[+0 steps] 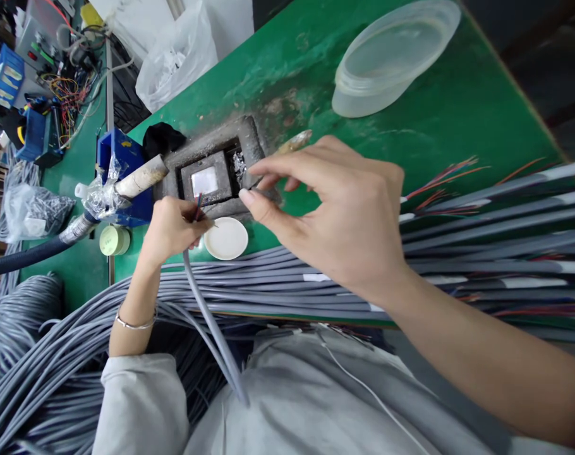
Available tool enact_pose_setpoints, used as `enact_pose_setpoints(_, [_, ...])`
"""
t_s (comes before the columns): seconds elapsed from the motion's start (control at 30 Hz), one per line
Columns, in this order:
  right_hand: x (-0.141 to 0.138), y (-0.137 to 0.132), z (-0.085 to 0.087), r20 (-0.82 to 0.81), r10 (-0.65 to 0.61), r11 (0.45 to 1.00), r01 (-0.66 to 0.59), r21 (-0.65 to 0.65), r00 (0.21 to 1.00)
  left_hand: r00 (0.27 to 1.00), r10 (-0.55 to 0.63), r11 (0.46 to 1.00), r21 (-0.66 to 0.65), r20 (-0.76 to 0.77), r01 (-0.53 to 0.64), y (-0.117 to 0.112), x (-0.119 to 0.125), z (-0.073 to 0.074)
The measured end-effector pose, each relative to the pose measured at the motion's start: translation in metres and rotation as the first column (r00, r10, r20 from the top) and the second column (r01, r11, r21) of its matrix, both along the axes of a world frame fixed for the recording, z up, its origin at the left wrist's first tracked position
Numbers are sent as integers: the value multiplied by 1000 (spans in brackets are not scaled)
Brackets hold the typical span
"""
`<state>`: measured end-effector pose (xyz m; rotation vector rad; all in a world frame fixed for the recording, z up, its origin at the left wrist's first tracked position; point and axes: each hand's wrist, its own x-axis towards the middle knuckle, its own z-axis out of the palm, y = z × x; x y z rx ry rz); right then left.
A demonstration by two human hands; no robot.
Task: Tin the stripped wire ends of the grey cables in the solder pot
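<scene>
My left hand (176, 227) is closed around the end of a grey cable (199, 294), its thin dark red and blue wires (199, 203) sticking up past the fingers. These wires stand at the near side of a solder pot (249, 136), which has a bright silvery square surface (205, 181). Over the pot's right side is my right hand (347, 202), thumb and index finger bent and apart. Behind its index finger shows a tan-handled tool (294, 142); its other end is partly hidden, and I see no grip on it. A round white dish (226, 238) sits just beside my left fingers.
Grey cables (268, 278) run along the table's near edge, with stripped ends (446, 183) at right. A fume hose nozzle (142, 177) rests over a blue bin (121, 148). A translucent tub (396, 54) lies at the back, and a small greenish jar (114, 240) at left.
</scene>
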<state>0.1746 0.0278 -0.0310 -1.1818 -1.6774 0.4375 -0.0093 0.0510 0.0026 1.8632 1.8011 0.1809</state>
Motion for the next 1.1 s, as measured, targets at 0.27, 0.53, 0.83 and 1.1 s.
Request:
enact_pose_setpoints(0.27, [-1, 0, -1, 2, -5, 997, 5, 74, 1000, 995, -39, 997, -66, -87, 33, -10, 6, -13])
enact_pose_setpoints(0.53, [1, 0, 2, 13, -13, 994, 12, 105, 1000, 986, 72, 978, 204, -152, -40, 13, 5, -4])
enact_pose_setpoints(0.83, [1, -1, 1, -27, 7, 1000, -6, 24, 1000, 972, 160, 963, 244, -173, -115, 52, 2, -35])
enact_pose_setpoints(1.1, [1, -1, 2, -33, 12, 1000, -12, -1, 999, 979, 154, 964, 239, -132, -119, 48, 2, -34])
